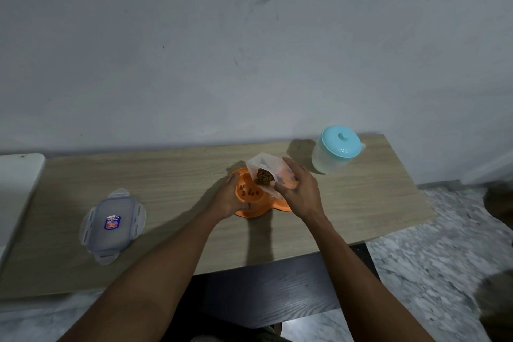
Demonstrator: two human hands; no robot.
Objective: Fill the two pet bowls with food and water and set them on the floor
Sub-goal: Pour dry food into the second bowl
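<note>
1. The left hand (229, 198) grips the left end of the orange double bowl (244, 213), with fingers curled over its far rim and the thumb hooked on the near rim.
2. The right hand (301, 194) is wrapped round a clear plastic box (262, 165). It holds the box just above the bowl, tilted so that the open mouth points down and toward the left hand.
3. Brown pet food (264, 176) is heaped at the low lip of the box, just beside the right hand's thumb.
4. A few loose pieces (249, 191) lie in the bowl's left well, between the two hands.
5. The bowl's right well is mostly hidden under the box and the right hand (what it holds cannot be told).
6. The bowl stands on the wooden surface (166, 180), directly under both hands.
7. The box's lid (112, 226) lies flat on the surface well to the left of the left hand. Its four clip flaps are spread out and a small label faces up.
8. A pale jug (337, 151) with a light blue lid stands upright on the surface beyond and to the right of the right hand, apart from it.
9. The speckled floor (444, 244) shows to the right of the right forearm.
10. A dark wooden piece (277, 286) sits below the surface's near edge, between the two forearms.
</note>
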